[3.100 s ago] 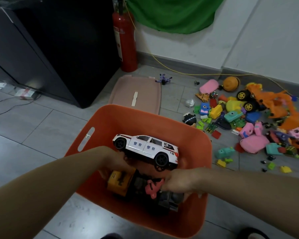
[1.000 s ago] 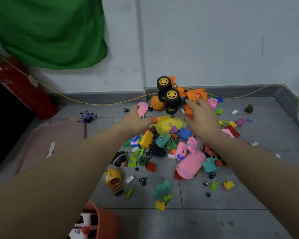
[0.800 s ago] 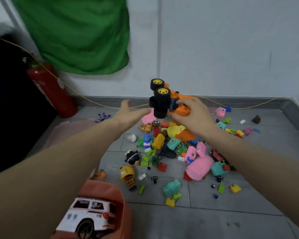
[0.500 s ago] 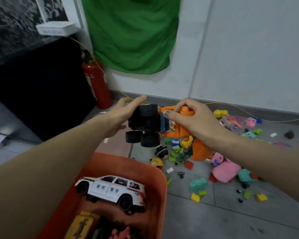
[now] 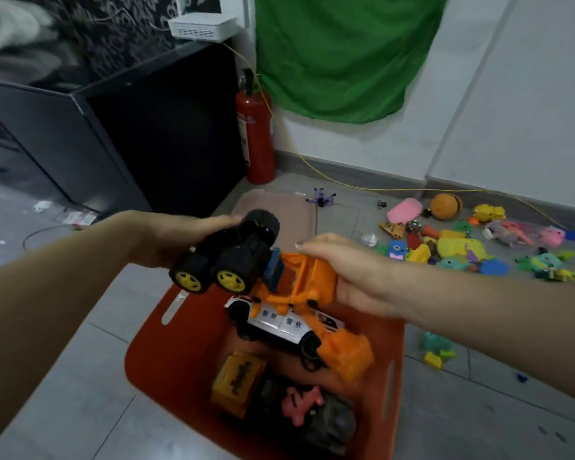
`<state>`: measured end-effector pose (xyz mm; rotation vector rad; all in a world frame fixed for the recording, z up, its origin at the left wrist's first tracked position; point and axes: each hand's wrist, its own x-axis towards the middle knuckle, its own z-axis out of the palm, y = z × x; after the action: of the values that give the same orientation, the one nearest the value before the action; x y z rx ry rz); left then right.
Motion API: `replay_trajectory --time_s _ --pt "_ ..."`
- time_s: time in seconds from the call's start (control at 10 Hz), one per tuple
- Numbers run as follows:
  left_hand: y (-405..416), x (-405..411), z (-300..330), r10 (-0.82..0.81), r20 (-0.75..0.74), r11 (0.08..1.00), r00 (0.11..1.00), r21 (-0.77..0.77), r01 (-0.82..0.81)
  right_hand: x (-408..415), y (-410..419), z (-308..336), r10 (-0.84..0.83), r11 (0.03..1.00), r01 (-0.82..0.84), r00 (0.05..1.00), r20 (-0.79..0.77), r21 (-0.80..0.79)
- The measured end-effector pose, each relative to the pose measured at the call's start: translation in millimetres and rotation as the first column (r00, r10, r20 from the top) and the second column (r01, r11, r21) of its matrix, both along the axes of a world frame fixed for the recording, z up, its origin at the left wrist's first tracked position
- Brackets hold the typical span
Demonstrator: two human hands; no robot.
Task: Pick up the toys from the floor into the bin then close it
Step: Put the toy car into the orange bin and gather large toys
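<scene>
Loader toy [image 5: 299, 287]: orange, blk wheels

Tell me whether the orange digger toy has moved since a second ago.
Yes. The orange digger toy, then by the floor pile near the wall, is now held by both hands over the orange bin, above the white police car.

Grey tiled floor [image 5: 63, 376] carries orange bin [image 5: 153, 353], pink lid [image 5: 279, 207] flat behind it, red fire extinguisher [image 5: 256, 134] upright by the wall, loose toy pile [image 5: 462, 247] scattered by the wall.
</scene>
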<state>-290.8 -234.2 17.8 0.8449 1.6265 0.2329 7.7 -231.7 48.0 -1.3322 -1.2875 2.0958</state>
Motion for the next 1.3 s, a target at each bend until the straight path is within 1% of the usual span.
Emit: replay_trajectory --time_s 0.1,0.2,0.3,0.4,0.5,0.6,0.7,0.8,0.9,1.0,1.1,1.2,1.3 --pt "-33 31 37 -0.083 -0.104 0.993 0.991 -0.087 0.074 -7 -19 -28 0.044 0.998 -0.041 0.996 0.071 -0.04" --pt "-31 42 28 -0.271 -0.064 0.954 0.96 -0.147 0.26 -8 -32 -53 0.059 0.997 -0.053 0.99 0.131 -0.054" --pt "-34 49 19 -0.265 -0.092 0.957 0.96 -0.146 0.25 -7 -35 -65 0.119 0.991 -0.107 0.982 0.148 -0.085" --pt "-33 45 5 -0.276 -0.1 0.954 0.956 -0.15 0.259 -7 -37 -71 0.13 0.989 -0.115 0.978 0.166 -0.098" --pt "-34 43 -4 -0.309 -0.174 0.947 0.935 -0.148 0.286 -2 -46 -83 0.211 0.977 -0.199 0.924 0.319 -0.072" --pt "-36 34 -11 -0.301 -0.211 0.949 0.93 -0.159 0.271 5 -57 -95 0.333 0.936 -0.348 0.824 0.457 -0.054" --pt "-41 32 -12 -0.297 -0.188 0.948 0.936 -0.175 0.266 15 -62 -105 0.42 0.886 -0.458 0.732 0.537 -0.071" --pt "-42 33 -18 -0.257 -0.189 0.96 0.948 -0.165 0.227 19 -62 -107 0.539 0.809 -0.572 0.626 0.563 -0.138" --pt "-41 38 -20 -0.22 -0.181 0.971 0.959 -0.14 0.196 21 -64 -106 0.607 0.717 -0.678 0.495 0.621 -0.16" --pt "-41 43 -17 -0.194 -0.157 0.978 0.968 -0.108 0.179 19 -66 -104 0.622 0.669 -0.727 0.436 0.65 -0.152" --pt "-41 43 -17 -0.17 -0.145 0.983 0.975 -0.092 0.158 18 -63 -101 0.646 0.68 -0.717 0.484 0.591 -0.156" --pt "-41 37 -23 -0.154 -0.169 0.987 0.974 -0.071 0.143 23 -56 -99 0.626 0.715 -0.687 0.546 0.557 -0.13" --pt "-40 40 -27 -0.182 -0.189 0.983 0.965 -0.05 0.176 29 -49 -92 0.613 0.728 -0.676 0.567 0.551 -0.114"
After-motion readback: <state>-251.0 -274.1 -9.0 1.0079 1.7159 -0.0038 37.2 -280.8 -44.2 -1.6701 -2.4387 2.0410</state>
